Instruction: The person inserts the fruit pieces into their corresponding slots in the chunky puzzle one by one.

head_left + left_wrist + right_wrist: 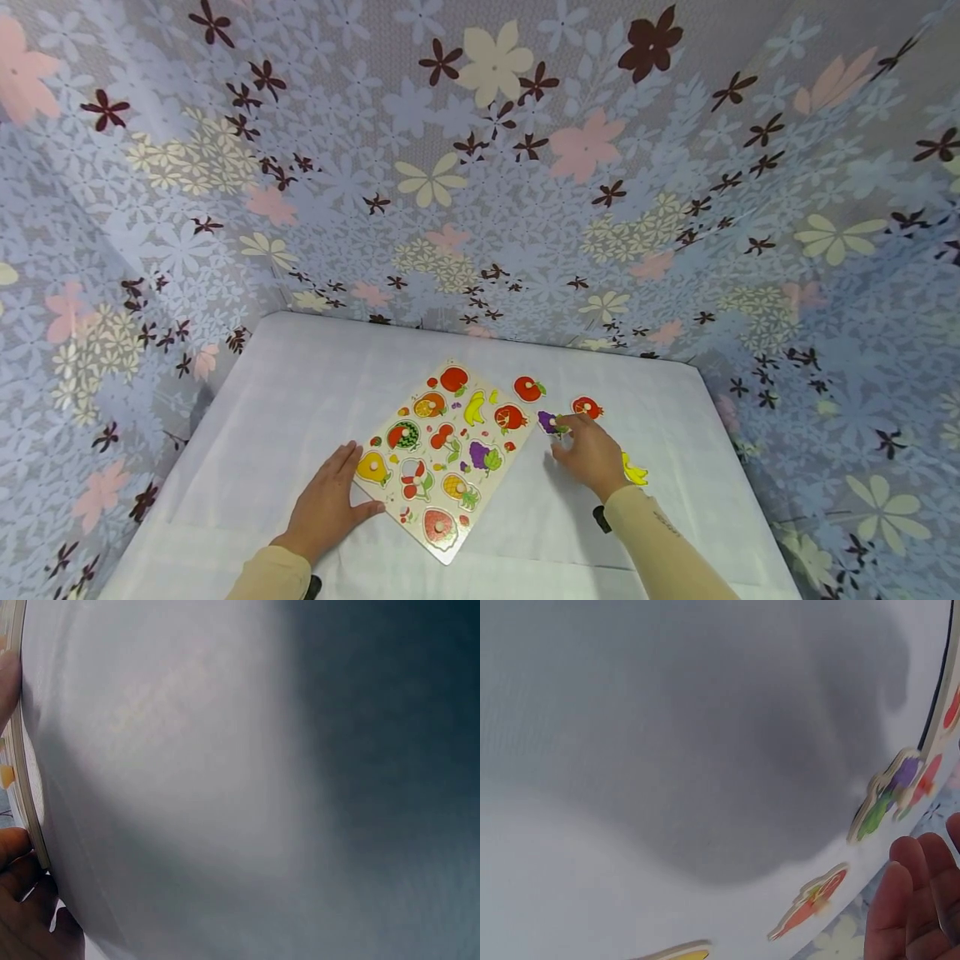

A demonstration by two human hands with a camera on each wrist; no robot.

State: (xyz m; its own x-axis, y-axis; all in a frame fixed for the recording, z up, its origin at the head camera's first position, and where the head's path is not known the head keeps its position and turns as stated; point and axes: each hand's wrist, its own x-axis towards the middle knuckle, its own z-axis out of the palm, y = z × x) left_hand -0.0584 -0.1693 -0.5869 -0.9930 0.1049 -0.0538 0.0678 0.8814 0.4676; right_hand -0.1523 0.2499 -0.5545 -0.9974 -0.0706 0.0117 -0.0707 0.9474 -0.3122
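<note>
A wooden fruit puzzle board (468, 483) lies turned at an angle on the white surface. My left hand (324, 504) holds its left corner, fingers and thumb along the two edges beside the pear piece (372, 467). In the left wrist view, the thumb and fingertips touch the board's rim (28, 802). Just right of the board lies a grape piece (547, 422). My right hand (592, 457) reaches over it, fingertips close to its knob. The right wrist view shows fairly straight fingers (889, 907) apart from the grape piece (889, 795), with nothing between them.
A red round fruit piece (528, 388) lies beyond the grapes. A pomegranate piece (587, 407) sits farther right, and a banana piece (635, 472) is partly behind the right wrist. Flower-patterned cloth (480, 208) rises behind the white surface (330, 367) and at both sides.
</note>
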